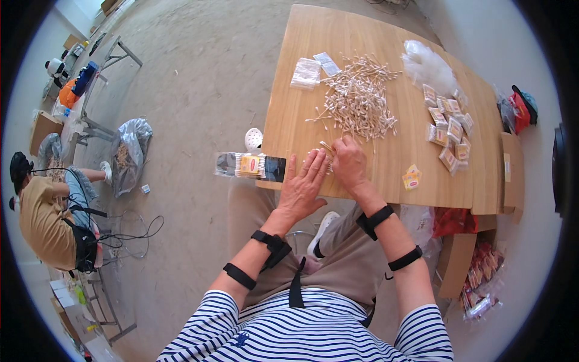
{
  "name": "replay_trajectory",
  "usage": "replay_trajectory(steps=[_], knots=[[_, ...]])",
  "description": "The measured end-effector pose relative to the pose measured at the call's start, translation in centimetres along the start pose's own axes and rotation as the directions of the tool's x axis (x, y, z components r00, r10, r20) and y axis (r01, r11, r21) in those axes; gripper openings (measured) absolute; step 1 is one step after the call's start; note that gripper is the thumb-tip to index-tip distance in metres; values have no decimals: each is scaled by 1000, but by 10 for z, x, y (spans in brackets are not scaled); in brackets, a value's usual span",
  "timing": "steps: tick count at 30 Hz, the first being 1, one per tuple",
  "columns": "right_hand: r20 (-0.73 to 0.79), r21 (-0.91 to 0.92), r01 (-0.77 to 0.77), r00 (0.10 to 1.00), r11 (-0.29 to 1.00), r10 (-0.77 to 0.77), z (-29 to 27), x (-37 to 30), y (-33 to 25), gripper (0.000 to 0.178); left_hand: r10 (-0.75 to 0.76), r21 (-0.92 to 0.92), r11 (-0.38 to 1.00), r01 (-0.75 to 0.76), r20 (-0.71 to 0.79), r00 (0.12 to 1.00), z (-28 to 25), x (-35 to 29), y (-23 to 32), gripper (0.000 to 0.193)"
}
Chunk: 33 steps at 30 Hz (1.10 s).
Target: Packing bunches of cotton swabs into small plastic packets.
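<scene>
My left hand (303,186) lies flat at the table's near left edge, fingers stretched out and together. Its fingertips touch a few cotton swabs (329,161) lying between my hands. Beside them my right hand (350,161) is closed, fingers curled down, with the ends of cotton swabs (325,145) showing at its fingertips; the grip itself is partly hidden. Just beyond spreads a big loose heap of cotton swabs (362,99). Left of my left hand, a clear pack of swabs with a yellow card (250,165) juts over the table edge.
Filled swab packs (447,130) are piled on the right of the wooden table (374,172), below clear plastic bags (427,65). Small yellow cards (412,177) lie near the front edge. Flat clear bags (306,73) lie far left. Another person (51,211) sits at the left.
</scene>
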State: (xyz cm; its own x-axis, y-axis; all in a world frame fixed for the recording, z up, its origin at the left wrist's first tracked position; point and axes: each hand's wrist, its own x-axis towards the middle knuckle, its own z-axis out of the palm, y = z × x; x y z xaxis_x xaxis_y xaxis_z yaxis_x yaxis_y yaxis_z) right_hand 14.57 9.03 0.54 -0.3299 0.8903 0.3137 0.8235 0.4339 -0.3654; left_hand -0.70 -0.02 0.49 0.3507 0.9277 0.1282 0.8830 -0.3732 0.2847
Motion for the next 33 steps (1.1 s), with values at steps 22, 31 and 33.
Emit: replay_trajectory(steps=[22, 31, 33], knots=[[-38, -59, -398, 917, 916, 396, -7, 3, 34, 12, -20, 1, 1000, 20, 25, 999, -3, 0, 2, 117], [-132, 31, -306, 942, 951, 308, -15, 14, 45, 4, -24, 0, 1000, 24, 27, 999, -3, -2, 2, 117], [-125, 28, -228, 965, 973, 229, -13, 6, 40, 3, -27, 2, 1000, 27, 28, 999, -4, -2, 1, 117]])
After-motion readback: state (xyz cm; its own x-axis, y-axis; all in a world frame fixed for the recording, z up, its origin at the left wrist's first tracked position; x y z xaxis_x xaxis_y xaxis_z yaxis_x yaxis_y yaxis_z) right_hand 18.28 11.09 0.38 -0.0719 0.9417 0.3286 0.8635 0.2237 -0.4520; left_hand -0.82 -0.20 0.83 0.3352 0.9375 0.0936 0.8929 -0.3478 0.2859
